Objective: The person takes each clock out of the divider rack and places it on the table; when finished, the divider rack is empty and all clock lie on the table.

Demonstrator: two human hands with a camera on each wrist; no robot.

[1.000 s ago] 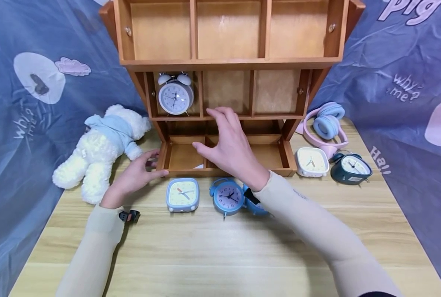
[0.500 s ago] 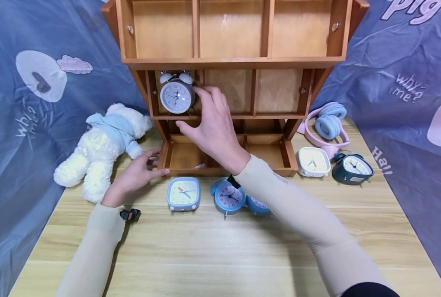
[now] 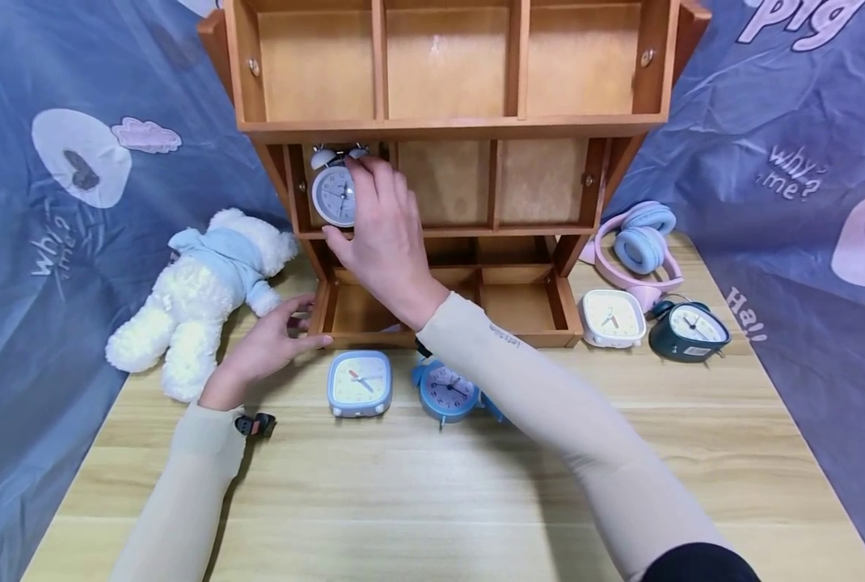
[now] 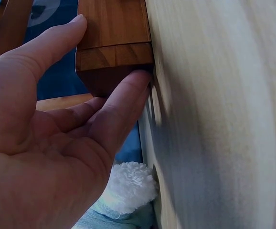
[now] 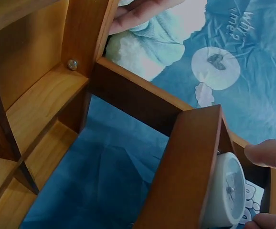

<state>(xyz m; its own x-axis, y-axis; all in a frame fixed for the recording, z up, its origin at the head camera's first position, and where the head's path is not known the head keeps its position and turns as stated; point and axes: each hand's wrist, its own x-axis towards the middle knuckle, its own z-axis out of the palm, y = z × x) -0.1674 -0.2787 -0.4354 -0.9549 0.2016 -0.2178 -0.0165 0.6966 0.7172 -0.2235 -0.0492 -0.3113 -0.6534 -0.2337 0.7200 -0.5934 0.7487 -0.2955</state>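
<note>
Two blue printed cloths flank a pale wooden table point(image 3: 418, 501), one on each side, with cartoon patches and the words "why me?" on them. Farthest left on the table lies a white plush bear point(image 3: 200, 299) in a light blue top. Next to it the left hand point(image 3: 261, 349) presses the bottom left corner of the wooden shelf unit point(image 3: 447, 125), thumb along its front edge and fingers loosely spread against the side. In the middle tier's left compartment stands a grey twin-bell alarm clock point(image 3: 333, 192); the right hand point(image 3: 381, 234) grips it, fingers curled over its right side and top, thumb below. On the table before the shelf sit a square blue clock point(image 3: 360, 382) and a round blue clock point(image 3: 443, 391), with another blue one mostly hidden under the right forearm. Right of the shelf stand a white square clock point(image 3: 612, 317) and a dark green clock point(image 3: 689, 330), with pink and blue headphones point(image 3: 639, 242) behind them.
</note>
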